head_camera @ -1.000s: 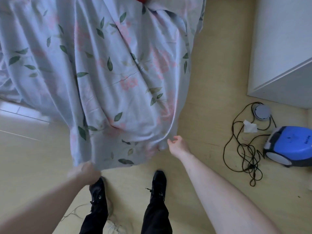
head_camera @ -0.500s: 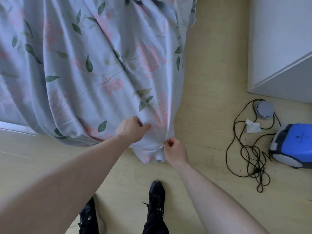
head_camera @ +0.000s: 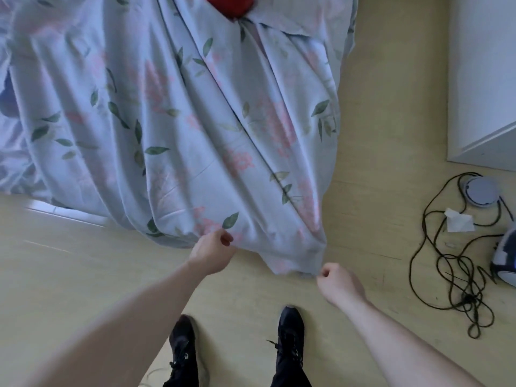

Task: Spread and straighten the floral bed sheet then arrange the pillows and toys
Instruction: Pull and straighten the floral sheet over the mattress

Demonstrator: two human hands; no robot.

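Note:
The floral bed sheet [head_camera: 181, 129], pale blue with pink flowers and green leaves, hangs off the bed in long folds down to the floor. My left hand [head_camera: 212, 254] pinches its lower hem near the middle. My right hand [head_camera: 336, 283] is closed at the sheet's bottom corner, gripping the very tip. A red object [head_camera: 230, 5], partly cut off by the frame, lies on the sheet at the top. A dark blue patch [head_camera: 7, 99] shows at the far left edge.
The yellow floor [head_camera: 83, 275] lies under my two black shoes [head_camera: 290, 344]. At right, a tangled black cable [head_camera: 458, 275], a grey round disc [head_camera: 481, 189], a crumpled tissue [head_camera: 459, 223], and a blue vacuum cleaner [head_camera: 505, 258]. A white cabinet [head_camera: 483, 79] stands upper right.
My left hand has slid left along the hem, away from my right hand, and the sheet's lower edge is stretched wider. The view tilted up, showing the red object again.

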